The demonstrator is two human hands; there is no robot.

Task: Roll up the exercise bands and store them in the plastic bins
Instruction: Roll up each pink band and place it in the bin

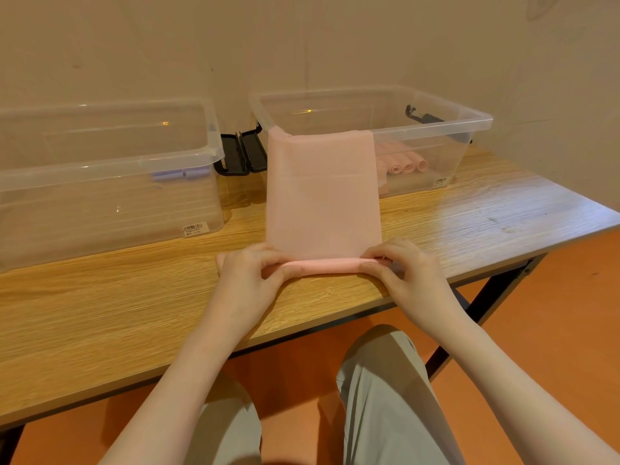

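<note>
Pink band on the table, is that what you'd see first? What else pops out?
Yes: the pink band hangs from the right bin down onto the table, where the left hand and right hand pinch its rolled end. Pink rolls lie inside that bin; the left bin holds purple ones.

I sit at a wooden table (100, 313) with black metal legs (486, 303), set close to a plain beige wall (302, 41). Below it the floor (553, 330) is orange, and my knees in grey trousers (385, 397) show under the near edge.
</note>
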